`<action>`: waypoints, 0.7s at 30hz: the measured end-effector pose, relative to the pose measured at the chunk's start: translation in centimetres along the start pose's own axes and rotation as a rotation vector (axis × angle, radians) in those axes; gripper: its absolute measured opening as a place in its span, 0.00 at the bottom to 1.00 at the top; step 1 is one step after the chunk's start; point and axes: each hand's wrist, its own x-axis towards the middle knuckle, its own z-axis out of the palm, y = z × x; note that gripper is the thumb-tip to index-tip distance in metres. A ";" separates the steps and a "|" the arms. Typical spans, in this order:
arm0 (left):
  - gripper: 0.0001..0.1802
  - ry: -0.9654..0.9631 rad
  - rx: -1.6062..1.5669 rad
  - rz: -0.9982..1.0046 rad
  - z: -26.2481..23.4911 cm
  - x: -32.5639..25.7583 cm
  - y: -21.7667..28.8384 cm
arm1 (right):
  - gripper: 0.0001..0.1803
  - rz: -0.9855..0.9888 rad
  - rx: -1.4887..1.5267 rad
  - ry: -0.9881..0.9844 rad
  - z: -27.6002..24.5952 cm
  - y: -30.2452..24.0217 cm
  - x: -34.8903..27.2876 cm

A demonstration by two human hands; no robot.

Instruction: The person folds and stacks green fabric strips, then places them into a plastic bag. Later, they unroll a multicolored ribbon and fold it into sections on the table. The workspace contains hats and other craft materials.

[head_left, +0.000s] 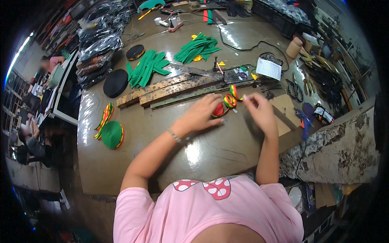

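A coil of red, yellow and green striped ribbon lies on the table in front of me. My left hand curls over it, fingers on the far side and thumb on the near side. From the coil, a loose, twisted length of striped ribbon runs right. Its end reaches the fingertips of my right hand, which are pinched together and slightly blurred by motion. Beyond my hands lie long worn bars and a small upright metal fitting.
At left sit a green ribbon roll, a black roll and piled green strips. More green strips lie farther back. On the right are scissors, a blue-handled tool, cardboard and a paper sheet.
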 end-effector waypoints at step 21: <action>0.11 0.755 -1.219 -0.861 -0.9 -2.9 5.6 | 0.22 0.363 0.986 -0.514 8.5 -3.7 -6.9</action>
